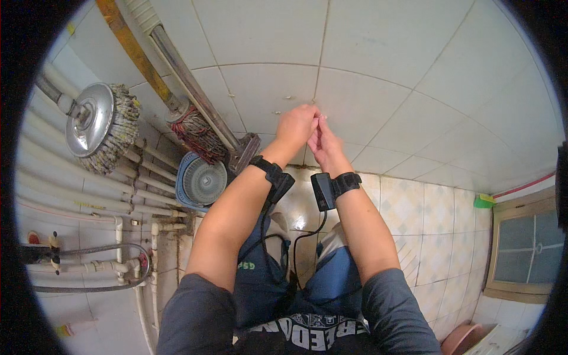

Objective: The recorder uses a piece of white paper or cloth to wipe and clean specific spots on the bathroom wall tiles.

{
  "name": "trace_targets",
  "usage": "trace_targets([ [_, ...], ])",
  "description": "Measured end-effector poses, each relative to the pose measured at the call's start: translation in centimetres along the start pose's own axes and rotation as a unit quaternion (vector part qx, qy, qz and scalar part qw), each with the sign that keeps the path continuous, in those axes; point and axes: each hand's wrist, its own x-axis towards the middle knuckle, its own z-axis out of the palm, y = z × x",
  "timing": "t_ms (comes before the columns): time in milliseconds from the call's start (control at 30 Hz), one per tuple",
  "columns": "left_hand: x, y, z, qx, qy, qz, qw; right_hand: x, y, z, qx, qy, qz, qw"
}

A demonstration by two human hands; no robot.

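Note:
Both arms reach forward to the white tiled wall (pixel 370 74), and the hands meet in front of it. My left hand (pixel 297 127) is closed, its fingers curled against the right fingertips. My right hand (pixel 325 142) is pinched at thumb and fingers, with the palm partly showing. A tiny pale bit shows at the fingertips, too small to name. Small whitish specks (pixel 283 105) mark the tiles just left of the hands. Each wrist wears a black strap with a box-shaped device, and dark cables hang from these toward my lap.
At the left, a string mop (pixel 112 127), a red-stringed mop (pixel 198 131) and a metal-handled mop (pixel 198 83) lean by the wall. Below them sits a blue spin bucket (pixel 188 183). White pipes (pixel 77 186) line the left wall. A framed window (pixel 526 248) is at right.

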Motion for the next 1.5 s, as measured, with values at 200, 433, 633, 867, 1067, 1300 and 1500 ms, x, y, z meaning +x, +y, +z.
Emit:
trace_targets([
  [200,0.4,-0.4,-0.1,-0.028,-0.039,0.008,0.999,2.8,0.2,-1.3,-0.057,0.020,-0.047,0.997],
  [433,0.4,-1.7,-1.3,-0.105,0.044,0.020,0.993,2.3,-0.1,0.1,-0.064,0.072,-0.033,0.995],
  [633,0.7,-1.0,-2.4,-0.091,0.065,-0.003,0.994,3.9,0.4,-2.3,-0.008,0.065,0.016,0.998],
  [867,0.8,-0.6,-2.6,-0.112,0.093,0.019,0.989,9.8,4.8,-9.9,-0.062,0.079,0.012,0.995],
  [1067,0.4,-0.5,-2.7,-0.098,0.087,0.014,0.991,7.9,5.6,-5.5,-0.028,0.149,0.050,0.987],
  [1300,1.1,-0.1,-3.4,-0.140,0.201,0.000,0.970,2.4,-1.1,1.0,0.032,0.054,-0.032,0.998],
  [1500,1.3,-0.2,-3.9,-0.134,0.221,0.016,0.966,2.7,-2.4,0.7,0.006,0.063,-0.021,0.998],
])
